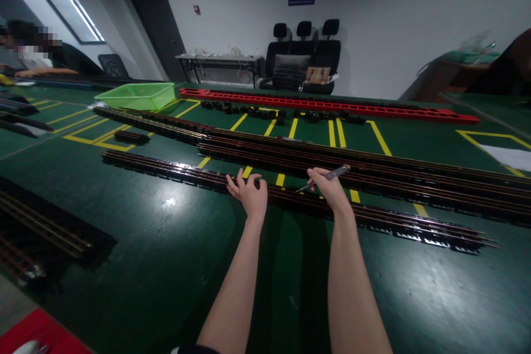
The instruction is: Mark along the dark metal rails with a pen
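A long black track-like strip (199, 176) with thin copper-coloured rods along it lies across the green table in front of me. Over its middle is my left hand (252, 194), thumb and forefinger curled together in a pinch, the other fingers spread. Whatever lies between those two fingertips is too small to make out. My right hand (326, 185) grips a slim pen-like tool (338, 172) with a dark handle. Its thin tip slants down to the left and meets the strip, or comes very near it, a short way right of my left hand.
Behind lie more black strips (265, 149), a short black piece (131, 137), small black parts (249, 112), a red rack (323, 104) and a green basket (139, 97). Other strips (45, 221) are at the left. A person (53, 55) sits at the far left.
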The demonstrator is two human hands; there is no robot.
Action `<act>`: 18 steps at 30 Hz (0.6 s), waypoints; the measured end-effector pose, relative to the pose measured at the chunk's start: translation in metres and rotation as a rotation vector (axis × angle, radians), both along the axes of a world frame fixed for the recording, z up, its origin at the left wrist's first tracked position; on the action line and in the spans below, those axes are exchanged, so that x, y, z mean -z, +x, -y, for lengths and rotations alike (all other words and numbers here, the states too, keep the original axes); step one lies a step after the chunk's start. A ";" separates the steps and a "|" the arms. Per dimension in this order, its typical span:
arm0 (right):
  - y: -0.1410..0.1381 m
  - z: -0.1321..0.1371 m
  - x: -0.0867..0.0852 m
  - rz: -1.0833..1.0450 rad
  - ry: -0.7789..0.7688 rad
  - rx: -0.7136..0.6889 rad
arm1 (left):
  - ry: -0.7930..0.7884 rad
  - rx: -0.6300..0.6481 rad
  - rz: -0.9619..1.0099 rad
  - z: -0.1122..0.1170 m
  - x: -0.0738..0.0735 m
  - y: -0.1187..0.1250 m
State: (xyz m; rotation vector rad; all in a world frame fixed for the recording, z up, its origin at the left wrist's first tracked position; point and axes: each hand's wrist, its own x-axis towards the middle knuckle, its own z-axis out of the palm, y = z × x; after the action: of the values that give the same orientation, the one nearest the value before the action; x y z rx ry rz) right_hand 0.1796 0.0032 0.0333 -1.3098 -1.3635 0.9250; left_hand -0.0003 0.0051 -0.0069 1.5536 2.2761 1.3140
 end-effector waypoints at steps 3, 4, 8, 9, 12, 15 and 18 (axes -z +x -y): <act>0.001 0.001 -0.001 0.011 0.005 0.010 | 0.002 -0.002 -0.001 0.000 0.000 0.000; 0.001 0.001 -0.001 0.013 0.007 0.014 | 0.004 0.002 -0.001 0.000 0.000 0.000; 0.002 0.001 -0.002 0.017 0.007 -0.005 | 0.011 -0.008 0.006 0.001 0.000 0.000; 0.002 0.001 -0.002 0.017 0.006 -0.011 | 0.012 -0.020 0.010 0.000 0.000 0.000; -0.001 0.000 -0.002 0.004 0.001 -0.003 | 0.016 -0.064 0.023 -0.001 0.000 0.000; -0.005 -0.002 -0.001 0.002 -0.003 0.001 | 0.024 -0.089 0.031 -0.003 0.000 0.000; -0.010 -0.004 0.000 0.017 -0.008 -0.003 | 0.030 -0.101 0.039 -0.004 0.001 0.001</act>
State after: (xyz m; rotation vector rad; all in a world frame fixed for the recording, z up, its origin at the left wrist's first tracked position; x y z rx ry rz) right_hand 0.1697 0.0069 0.0335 -1.3251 -1.3762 0.9239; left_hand 0.0007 0.0089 -0.0081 1.4257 2.3499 1.3956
